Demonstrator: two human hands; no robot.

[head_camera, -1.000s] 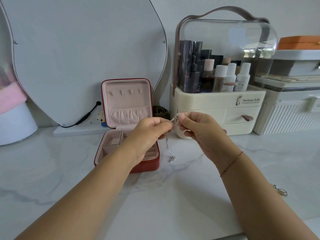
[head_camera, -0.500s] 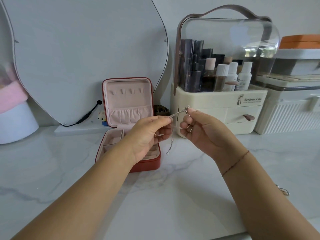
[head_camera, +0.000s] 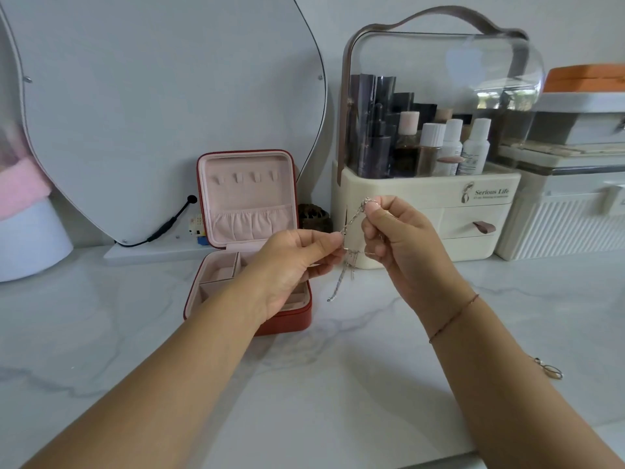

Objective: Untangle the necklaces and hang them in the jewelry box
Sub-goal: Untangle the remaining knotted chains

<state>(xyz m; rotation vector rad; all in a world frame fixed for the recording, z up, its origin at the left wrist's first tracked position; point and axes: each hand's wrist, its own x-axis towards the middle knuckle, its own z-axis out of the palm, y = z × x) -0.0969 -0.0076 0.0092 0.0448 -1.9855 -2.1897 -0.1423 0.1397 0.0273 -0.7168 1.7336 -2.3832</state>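
Necklaces (head_camera: 353, 216) (silver, partly dangling) pinched between left hand (head_camera: 297, 262) and right hand (head_camera: 399, 238).

Your left forearm (head_camera: 169, 384) and right forearm (head_camera: 514, 384) are bare, and you've got a thin reddish string bracelet (head_camera: 455, 318) round the right wrist.

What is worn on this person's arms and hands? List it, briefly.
No sleeves show on either arm, and there are no gloves. The right hand has a thin red-brown cord bracelet round its wrist. The left hand shows no watch or band at the wrist. Rings are too small to tell.
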